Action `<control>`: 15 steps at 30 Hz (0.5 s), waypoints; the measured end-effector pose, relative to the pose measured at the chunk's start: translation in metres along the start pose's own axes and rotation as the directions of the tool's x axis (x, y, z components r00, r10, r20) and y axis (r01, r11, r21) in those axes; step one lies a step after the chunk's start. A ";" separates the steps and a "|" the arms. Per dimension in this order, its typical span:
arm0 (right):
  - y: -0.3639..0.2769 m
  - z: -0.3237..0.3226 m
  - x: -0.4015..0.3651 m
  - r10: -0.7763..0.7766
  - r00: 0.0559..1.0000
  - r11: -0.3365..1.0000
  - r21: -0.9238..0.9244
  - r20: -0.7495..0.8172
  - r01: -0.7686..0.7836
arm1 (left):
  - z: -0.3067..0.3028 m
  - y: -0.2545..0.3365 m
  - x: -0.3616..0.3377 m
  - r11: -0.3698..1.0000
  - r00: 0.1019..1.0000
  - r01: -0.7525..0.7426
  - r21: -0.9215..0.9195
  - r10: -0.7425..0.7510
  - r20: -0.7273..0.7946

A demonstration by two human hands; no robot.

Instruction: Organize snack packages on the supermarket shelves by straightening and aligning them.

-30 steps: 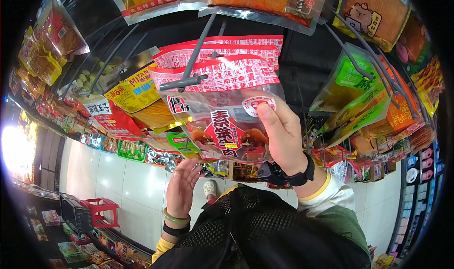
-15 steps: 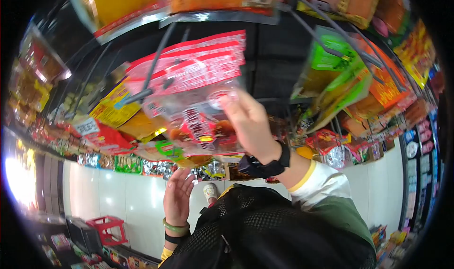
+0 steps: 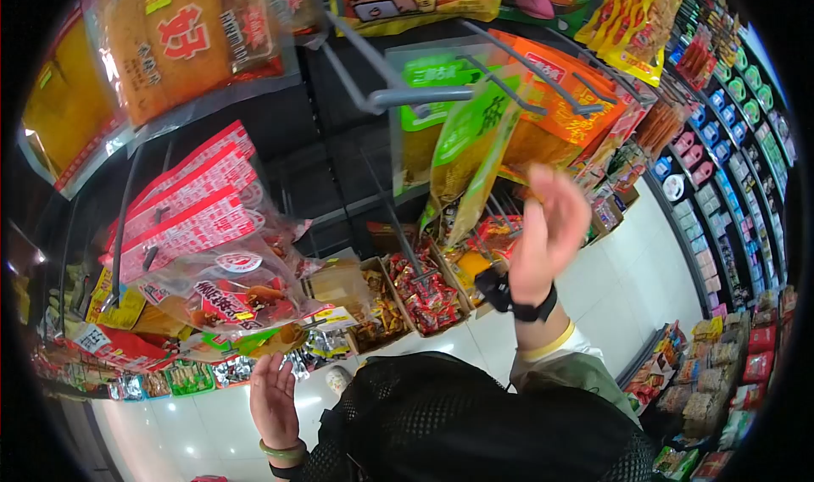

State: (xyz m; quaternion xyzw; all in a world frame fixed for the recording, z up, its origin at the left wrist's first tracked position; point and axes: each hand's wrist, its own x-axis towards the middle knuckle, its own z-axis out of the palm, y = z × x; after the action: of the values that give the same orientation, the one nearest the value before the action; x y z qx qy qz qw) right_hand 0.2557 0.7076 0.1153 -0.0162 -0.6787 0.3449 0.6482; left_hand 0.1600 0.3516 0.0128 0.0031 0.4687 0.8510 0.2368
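Observation:
My right hand (image 3: pixel 551 232) is raised in front of the rack, a little blurred, thumb apart from the fingers and nothing in it. Close by hang the green-topped snack packets (image 3: pixel 471 130) and an orange packet (image 3: pixel 555 100). Low on the left, my left hand (image 3: pixel 273 400) has its fingers stretched out, holding nothing. Above it hangs the red-topped clear snack bag (image 3: pixel 229 266), with similar bags behind it on a hook; neither hand touches it.
Metal display hooks (image 3: pixel 420 96) jut out from the black rack. Below stand a box of red-wrapped snacks (image 3: pixel 424 291) and a green tray (image 3: pixel 188 378). Far right are stocked shelves (image 3: pixel 721 185). White floor tiles (image 3: pixel 623 291) show beneath.
My right hand has let go of the red-topped bag and moved right towards the green packets. The view has turned right. My left hand stays low with its fingers stretched.

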 end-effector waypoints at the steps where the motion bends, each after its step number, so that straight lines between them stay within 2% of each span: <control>1: 0.010 -0.001 0.004 0.044 0.998 0.999 -0.015 -0.047 -0.045 | 0.000 0.002 -0.002 0.999 1.000 0.019 0.034 -0.019 0.015; 2: 0.029 -0.007 0.024 0.227 0.974 0.974 0.016 -0.008 -0.227 | 0.005 0.001 0.004 0.999 0.999 0.037 0.026 -0.037 0.014; 3: 0.048 -0.011 0.041 0.410 0.911 0.910 0.050 0.043 -0.412 | 0.011 0.001 0.005 0.999 0.999 0.034 0.029 -0.035 0.029; 5: 0.074 -0.012 0.047 0.545 0.823 0.768 0.300 0.160 -0.567 | 0.018 0.001 0.008 0.998 0.999 0.045 0.034 -0.046 0.013; 6: 0.080 -0.014 0.052 0.510 0.826 0.763 0.317 0.240 -0.564 | 0.023 0.001 0.007 0.999 0.999 0.041 0.035 -0.042 0.012; 7: 0.089 -0.013 0.052 0.512 0.824 0.762 0.316 0.241 -0.566 | 0.022 0.000 0.002 0.998 0.999 0.043 0.036 -0.043 0.010; 9: 0.109 -0.011 0.060 0.508 0.793 0.664 0.434 0.336 -0.609 | 0.024 0.000 0.005 0.998 0.999 0.039 0.048 -0.039 -0.008; 11: 0.115 -0.011 0.063 0.494 0.798 0.669 0.436 0.344 -0.602 | 0.025 0.001 0.006 0.998 0.999 0.026 0.064 -0.028 0.042; 13: 0.128 -0.008 0.073 0.414 0.790 0.628 0.486 0.453 -0.608 | 0.021 -0.001 -0.001 0.997 0.999 0.037 0.061 -0.036 -0.011; 14: 0.137 -0.006 0.083 0.426 0.739 0.551 0.498 0.522 -0.669 | 0.019 -0.002 -0.002 0.998 1.000 0.023 0.058 -0.023 -0.011; 15: 0.138 -0.005 0.088 0.421 0.740 0.551 0.501 0.524 -0.668 | 0.017 -0.003 -0.006 0.998 1.000 0.005 0.055 -0.005 -0.005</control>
State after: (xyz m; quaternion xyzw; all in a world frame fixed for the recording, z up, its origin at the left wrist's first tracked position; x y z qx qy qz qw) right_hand 0.1877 0.8563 0.1233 0.0614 -0.5717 0.7451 0.3379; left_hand 0.1700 0.3644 0.0215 0.0063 0.4923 0.8373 0.2378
